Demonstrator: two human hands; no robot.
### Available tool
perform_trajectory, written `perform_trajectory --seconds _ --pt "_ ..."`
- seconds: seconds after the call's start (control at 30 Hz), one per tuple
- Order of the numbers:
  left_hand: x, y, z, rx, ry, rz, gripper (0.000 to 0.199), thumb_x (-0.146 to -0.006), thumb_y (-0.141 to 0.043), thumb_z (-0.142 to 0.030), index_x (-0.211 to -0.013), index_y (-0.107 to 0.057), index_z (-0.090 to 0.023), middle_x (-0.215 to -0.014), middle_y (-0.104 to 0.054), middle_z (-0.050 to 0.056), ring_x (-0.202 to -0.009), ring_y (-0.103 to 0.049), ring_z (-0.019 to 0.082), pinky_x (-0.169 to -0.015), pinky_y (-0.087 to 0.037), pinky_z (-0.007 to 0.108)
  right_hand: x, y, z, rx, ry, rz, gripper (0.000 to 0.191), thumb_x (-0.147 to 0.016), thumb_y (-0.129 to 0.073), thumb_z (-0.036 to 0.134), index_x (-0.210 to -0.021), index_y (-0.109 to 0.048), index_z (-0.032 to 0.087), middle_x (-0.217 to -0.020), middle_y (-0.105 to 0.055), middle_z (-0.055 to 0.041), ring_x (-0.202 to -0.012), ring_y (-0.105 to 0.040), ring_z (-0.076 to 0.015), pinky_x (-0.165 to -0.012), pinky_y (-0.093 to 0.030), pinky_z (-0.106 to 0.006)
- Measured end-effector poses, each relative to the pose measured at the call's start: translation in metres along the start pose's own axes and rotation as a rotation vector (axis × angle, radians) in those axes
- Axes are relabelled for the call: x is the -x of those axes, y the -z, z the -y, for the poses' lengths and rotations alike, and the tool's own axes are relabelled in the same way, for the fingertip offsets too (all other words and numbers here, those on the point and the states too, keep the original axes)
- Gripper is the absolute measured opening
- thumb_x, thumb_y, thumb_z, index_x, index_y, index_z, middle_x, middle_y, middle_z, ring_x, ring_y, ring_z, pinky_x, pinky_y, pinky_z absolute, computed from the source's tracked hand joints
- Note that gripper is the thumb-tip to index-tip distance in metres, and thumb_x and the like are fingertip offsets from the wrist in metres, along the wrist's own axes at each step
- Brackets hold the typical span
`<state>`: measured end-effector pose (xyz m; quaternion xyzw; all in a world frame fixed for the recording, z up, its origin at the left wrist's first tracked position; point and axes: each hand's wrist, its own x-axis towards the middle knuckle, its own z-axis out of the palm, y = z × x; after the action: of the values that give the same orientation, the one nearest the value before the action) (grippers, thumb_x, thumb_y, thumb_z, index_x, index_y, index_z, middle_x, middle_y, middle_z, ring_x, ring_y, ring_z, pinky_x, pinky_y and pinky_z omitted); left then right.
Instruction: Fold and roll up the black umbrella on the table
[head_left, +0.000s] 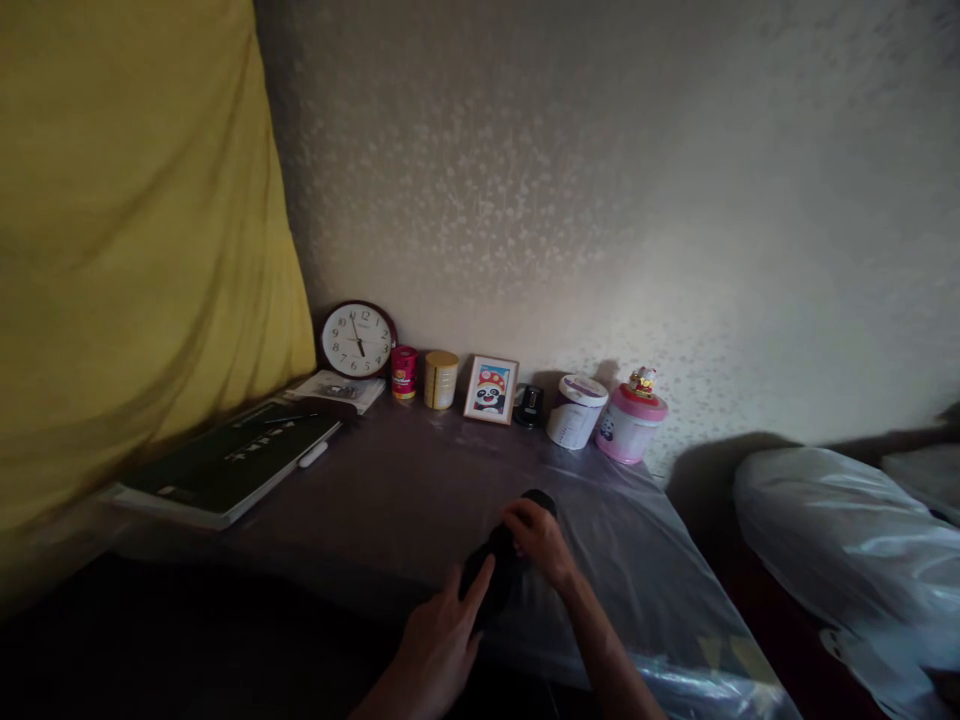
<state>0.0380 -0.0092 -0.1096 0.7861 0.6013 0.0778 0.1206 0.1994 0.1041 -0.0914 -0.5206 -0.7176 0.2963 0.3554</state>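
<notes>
A black object (496, 572), too dark to make out in detail, is between my two hands above the front part of the covered table (420, 490). My left hand (444, 630) is at its lower left side, with the thumb and fingers around it. Near its upper right end, my right hand (538, 538) has its fingers bent and closed on it. The fingertips of both hands are partly hidden against the dark shape.
Along the wall stand a round clock (359, 340), a red can (403, 373), a yellow-lidded can (441, 380), a framed panda picture (490, 390), a small black item (529, 406), a white tub (577, 412) and a pink-lidded tub (630, 425). A large dark-green book (232, 460) lies left.
</notes>
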Motion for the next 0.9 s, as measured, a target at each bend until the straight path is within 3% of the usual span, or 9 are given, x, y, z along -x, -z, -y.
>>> perform_trajectory --seconds 0.1,0.23,0.33,0.43,0.53,0.63,0.73,0.8,0.9 --pt "0.004 0.001 0.003 0.016 -0.018 -0.078 0.078 -0.078 -0.053 -0.014 -0.141 -0.01 -0.03 -0.145 -0.028 0.016 -0.12 -0.047 0.026 -0.094 -0.043 0.039 -0.001 0.011 -0.002 -0.108 -0.06 -0.052 0.03 -0.079 -0.046 0.04 -0.089 -0.064 0.017 -0.055 -0.054 0.0035 -0.045 -0.051 -0.0107 -0.045 -0.04 -0.022" --pt "0.004 0.002 0.001 0.007 -0.101 -0.142 0.086 -0.069 -0.06 -0.013 -0.141 -0.015 -0.027 -0.151 -0.01 0.012 -0.133 -0.028 0.029 -0.104 -0.032 0.046 0.002 0.012 0.001 0.048 0.172 0.054 0.026 -0.078 -0.046 0.023 -0.097 -0.065 0.019 -0.084 -0.066 -0.0037 -0.069 -0.06 -0.0139 -0.066 -0.048 -0.026" --pt "0.0 0.001 -0.004 -0.016 -0.141 -0.155 0.088 -0.066 -0.057 -0.008 -0.14 -0.015 -0.027 -0.151 -0.012 0.009 -0.135 -0.023 0.028 -0.106 -0.03 0.049 0.004 0.004 0.006 0.209 0.3 0.15 0.038 -0.073 -0.044 0.009 -0.103 -0.064 0.019 -0.099 -0.065 -0.0064 -0.09 -0.06 -0.0163 -0.082 -0.046 -0.028" --pt "-0.003 -0.001 -0.006 -0.05 -0.161 -0.143 0.082 -0.068 -0.048 -0.003 -0.141 -0.016 -0.024 -0.149 -0.019 0.009 -0.134 -0.024 0.026 -0.106 -0.03 0.048 0.004 -0.002 0.009 0.315 0.291 0.184 0.041 -0.072 -0.044 0.006 -0.106 -0.063 0.018 -0.1 -0.063 -0.0077 -0.087 -0.06 -0.0156 -0.081 -0.046 -0.027" --pt "-0.005 -0.004 -0.006 -0.089 -0.155 -0.115 0.075 -0.07 -0.04 0.0 -0.14 -0.02 -0.021 -0.147 -0.026 0.01 -0.134 -0.026 0.025 -0.107 -0.03 0.047 0.003 -0.003 0.008 0.332 0.277 0.175 0.03 -0.073 -0.045 0.006 -0.09 -0.067 0.018 -0.091 -0.062 -0.0063 -0.083 -0.059 -0.0152 -0.078 -0.046 -0.026" --pt "-0.006 -0.009 -0.005 -0.103 -0.145 -0.133 0.079 -0.067 -0.037 0.003 -0.141 -0.017 -0.016 -0.146 -0.029 0.01 -0.133 -0.027 0.025 -0.107 -0.029 0.046 0.004 -0.002 0.008 0.217 0.279 0.139 0.021 -0.076 -0.045 0.01 -0.077 -0.064 0.019 -0.084 -0.06 -0.004 -0.078 -0.057 -0.014 -0.075 -0.045 -0.026" --pt "-0.008 -0.015 -0.003 -0.108 -0.158 -0.165 0.082 -0.063 -0.036 0.005 -0.14 -0.016 -0.012 -0.146 -0.029 0.011 -0.133 -0.028 0.025 -0.108 -0.03 0.044 0.011 0.006 0.008 -0.041 0.182 0.119 0.017 -0.082 -0.044 0.022 -0.083 -0.06 0.019 -0.08 -0.056 -0.0017 -0.066 -0.055 -0.0117 -0.064 -0.046 -0.025" --pt "-0.008 -0.02 -0.001 -0.11 -0.168 -0.186 0.083 -0.063 -0.035 0.006 -0.141 -0.013 -0.013 -0.146 -0.029 0.011 -0.132 -0.028 0.025 -0.107 -0.031 0.044 0.022 0.018 0.004 -0.211 0.09 0.104 0.017 -0.083 -0.045 0.03 -0.085 -0.058 0.02 -0.077 -0.054 0.0004 -0.061 -0.053 -0.011 -0.059 -0.046 -0.024" --pt "-0.008 -0.026 0.003 -0.087 -0.166 -0.227 0.093 -0.061 -0.034 0.008 -0.141 0.005 -0.016 -0.146 -0.027 0.012 -0.131 -0.032 0.025 -0.104 -0.035 0.044 0.043 0.045 -0.012 -0.294 0.008 0.062 0.017 -0.078 -0.052 0.033 -0.084 -0.06 0.02 -0.07 -0.054 0.0025 -0.06 -0.051 -0.0112 -0.062 -0.043 -0.025"
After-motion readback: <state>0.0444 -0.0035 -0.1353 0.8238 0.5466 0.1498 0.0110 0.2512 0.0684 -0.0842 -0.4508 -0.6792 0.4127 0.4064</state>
